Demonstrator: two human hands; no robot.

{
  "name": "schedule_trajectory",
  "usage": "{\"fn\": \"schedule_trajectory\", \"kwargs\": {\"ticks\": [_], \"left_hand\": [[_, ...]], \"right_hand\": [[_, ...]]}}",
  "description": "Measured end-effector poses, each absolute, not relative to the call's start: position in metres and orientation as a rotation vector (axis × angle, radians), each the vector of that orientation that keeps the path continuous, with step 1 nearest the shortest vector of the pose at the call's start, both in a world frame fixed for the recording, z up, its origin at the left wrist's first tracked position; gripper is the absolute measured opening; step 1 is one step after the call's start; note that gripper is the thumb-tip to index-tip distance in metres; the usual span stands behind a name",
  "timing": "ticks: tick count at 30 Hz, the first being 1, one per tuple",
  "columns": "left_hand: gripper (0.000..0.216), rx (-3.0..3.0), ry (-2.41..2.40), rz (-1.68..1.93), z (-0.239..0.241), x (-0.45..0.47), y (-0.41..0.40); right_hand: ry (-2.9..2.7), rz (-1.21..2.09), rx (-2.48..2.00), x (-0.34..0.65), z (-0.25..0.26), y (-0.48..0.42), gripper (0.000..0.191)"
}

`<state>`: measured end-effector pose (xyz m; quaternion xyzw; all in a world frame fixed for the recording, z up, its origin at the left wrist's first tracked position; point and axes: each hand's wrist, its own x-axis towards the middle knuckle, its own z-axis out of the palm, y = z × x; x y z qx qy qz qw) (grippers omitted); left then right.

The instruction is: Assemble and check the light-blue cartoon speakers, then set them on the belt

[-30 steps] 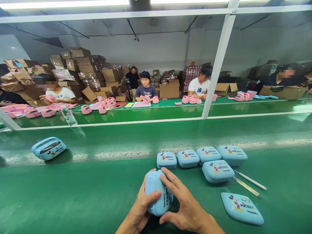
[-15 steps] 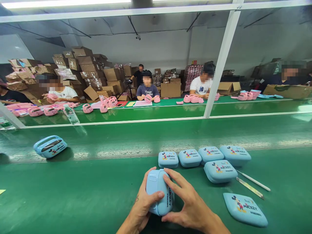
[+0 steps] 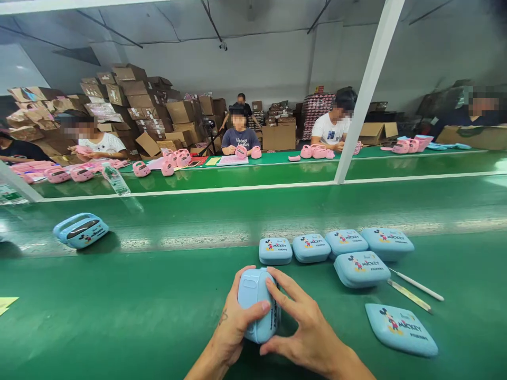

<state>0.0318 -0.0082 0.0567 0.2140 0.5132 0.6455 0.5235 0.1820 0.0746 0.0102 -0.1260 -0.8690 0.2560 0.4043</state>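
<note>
A light-blue plastic case (image 3: 249,287) stands on its narrow side between my two hands, its printed face turned to the right. My left hand (image 3: 233,330) wraps its left side, the thumb pressed across the front. From the right, my right hand (image 3: 307,330) grips the printed face with its fingertips, and its thumb is at the lower edge. Just beyond are several blue Mickey cases, one at the near end of the row (image 3: 275,252) and another set forward (image 3: 361,270). A loose printed blue panel (image 3: 402,331) lies flat to the right of my right hand.
A white pen-like tool (image 3: 418,285) and a thin pale stick (image 3: 410,296) lie right of the cases. A blue case with a handle (image 3: 81,231) sits far left. Across a white rail (image 3: 237,189), co-workers handle pink parts; a plastic bottle (image 3: 115,179) leans near it.
The camera view has tilted down slightly on the left and shifted a little. Both hands keep hold of the case, which has turned slightly so that less of its printed face shows.
</note>
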Motion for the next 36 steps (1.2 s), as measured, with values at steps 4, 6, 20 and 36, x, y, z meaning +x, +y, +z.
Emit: {"fn": "schedule_trajectory", "kwargs": {"ticks": [4, 6, 20, 36], "left_hand": [[0.083, 0.446, 1.241, 1.544, 0.055, 0.034, -0.008], [0.083, 0.399, 1.236, 1.543, 0.051, 0.034, -0.007], [0.091, 0.521, 0.922, 1.612, 0.035, 0.004, -0.008], [0.081, 0.997, 1.267, 1.216, 0.032, -0.024, 0.007]], "right_hand": [[-2.201, 0.814, -0.391, 0.18, 0.007, 0.07, 0.114], [-2.218, 0.91, -0.409, 0.179, 0.008, 0.07, 0.114], [-1.136, 2.192, -0.501, 0.159, 0.006, 0.07, 0.086], [-1.736, 1.808, -0.681, 0.186, 0.004, 0.109, 0.084]]}}
